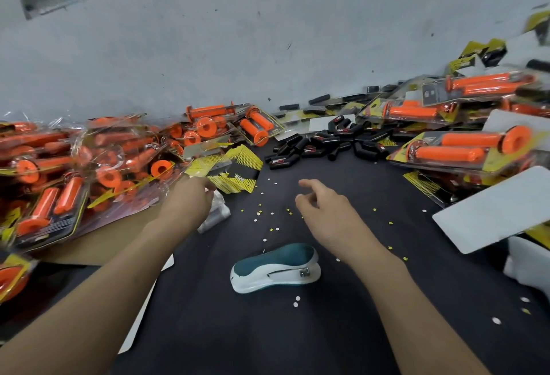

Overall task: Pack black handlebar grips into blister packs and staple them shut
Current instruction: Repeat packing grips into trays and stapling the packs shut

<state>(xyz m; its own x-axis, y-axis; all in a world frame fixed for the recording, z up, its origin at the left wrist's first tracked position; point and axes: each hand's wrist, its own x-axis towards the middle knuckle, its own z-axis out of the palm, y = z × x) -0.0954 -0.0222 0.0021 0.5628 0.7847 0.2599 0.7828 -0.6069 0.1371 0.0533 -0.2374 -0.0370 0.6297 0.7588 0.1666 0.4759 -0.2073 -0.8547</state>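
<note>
Loose black handlebar grips (pixel 324 144) lie in a heap at the far middle of the dark cloth. An empty blister pack with a yellow and black card (pixel 235 171) lies just beyond my left hand (pixel 187 202), whose fingers touch its near clear edge; whether they grip it is unclear. My right hand (pixel 324 208) hovers above the cloth with fingers loosely curled and nothing in it. A teal and white stapler (pixel 276 269) rests on the cloth near me, under my right wrist.
Packed orange grips in blister packs (pixel 74 172) pile up on the left, more packs (pixel 464 142) on the right. White card backs (pixel 494 211) lie at right. A crumpled clear bag (pixel 215 215) sits by my left hand. Small paper dots (pixel 268 220) litter the cloth. A grey wall (pixel 238 47) stands behind.
</note>
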